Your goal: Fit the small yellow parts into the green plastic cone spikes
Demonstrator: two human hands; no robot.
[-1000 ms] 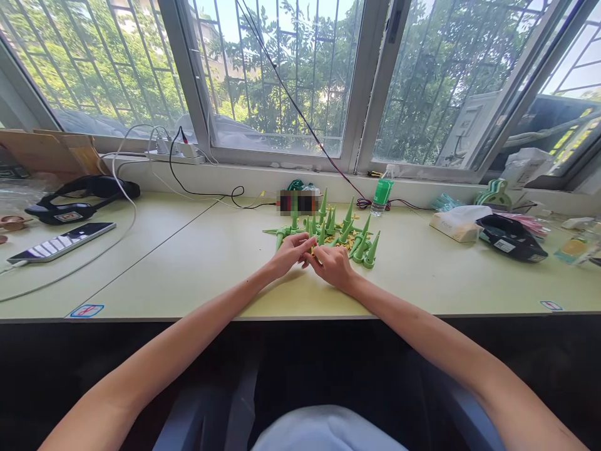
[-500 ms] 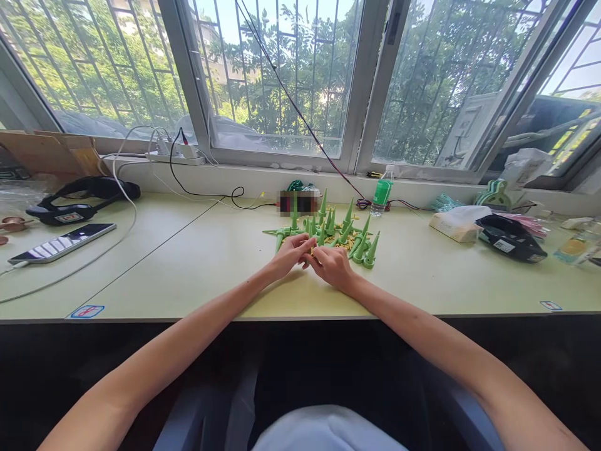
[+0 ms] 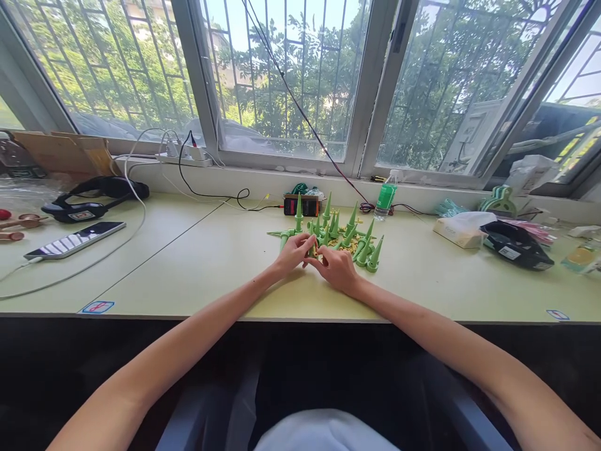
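Note:
My left hand point(image 3: 295, 252) has its fingers closed round a green plant watering spike point(image 3: 311, 250), mostly covered by the fingers. My right hand point(image 3: 339, 268) meets it from the other side, fingertips pinched against the same spot. A bit of yellow shows between the hands, but what the right fingers hold is too small to make out. Just beyond them, several more green spikes point(image 3: 375, 255) stand or lie in a cluster on the table. Small yellow pieces point(image 3: 346, 244), which look like little valves, are scattered among the spikes.
Behind the cluster a phone point(image 3: 300, 206) leans upright, with a green-labelled bottle point(image 3: 385, 196) to its right. At right are a tissue pack point(image 3: 457, 230) and a black strapped device point(image 3: 516, 244). At left lie another phone point(image 3: 77, 240), a black headset point(image 3: 89, 199) and a white cable point(image 3: 136, 232).
The view has shifted slightly, so the table things sit a little further right. Both hands stay together at the same place, with the fingers moved slightly and more of the green spike showing between them.

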